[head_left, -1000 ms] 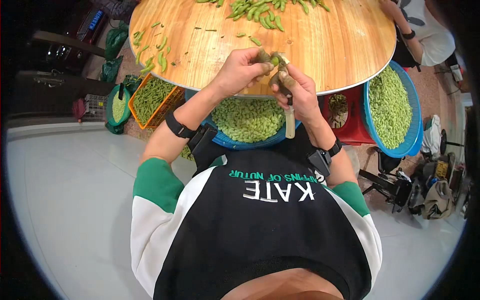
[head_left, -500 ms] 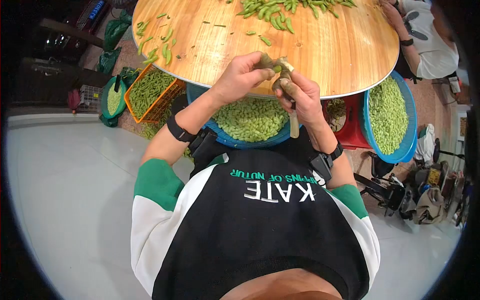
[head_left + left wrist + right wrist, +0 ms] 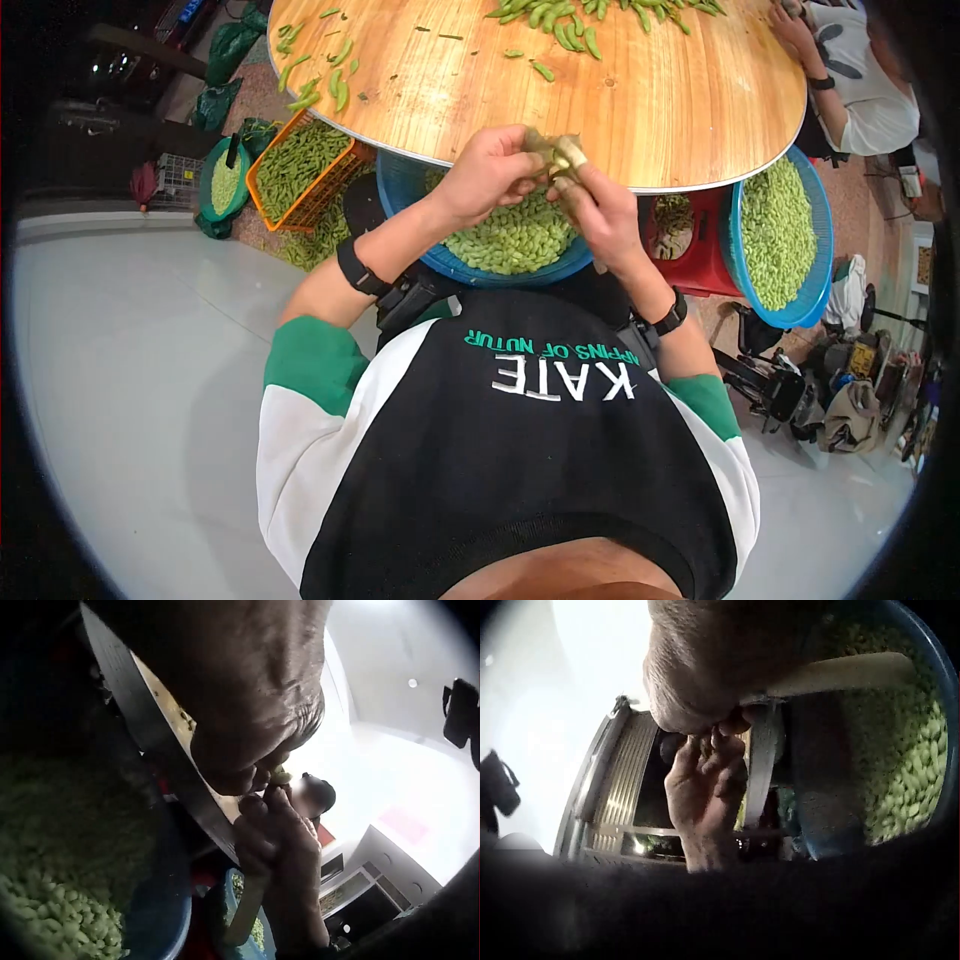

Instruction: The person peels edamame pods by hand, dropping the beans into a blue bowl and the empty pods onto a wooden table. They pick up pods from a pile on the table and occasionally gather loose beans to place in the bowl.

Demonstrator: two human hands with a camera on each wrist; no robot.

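Both hands meet over a blue basket [image 3: 391,190] of shelled green beans [image 3: 515,240], just off the table's near edge. The left hand [image 3: 487,178] pinches a green pod, its bit of green showing at the fingertips in the left wrist view [image 3: 281,777]. The right hand [image 3: 606,218] meets it, thumb and fingers curled round a tool whose pale handle [image 3: 847,675] sticks out below the palm in the right wrist view. Fingers hide the tool's working end and most of the pod. Dark stained-looking coverings are on some fingertips.
The round wooden table [image 3: 430,90] bears loose pods [image 3: 575,38] at the far side and left. An orange crate [image 3: 262,188] of pods stands lower left, another blue basket [image 3: 828,245] of beans right, beside a red stool [image 3: 708,245]. Another person's arm [image 3: 822,95] is upper right.
The hands have moved slightly down and stay together. The tool's handle, plain below the right hand before, is now mostly hidden in the head view. The view has shifted a little.
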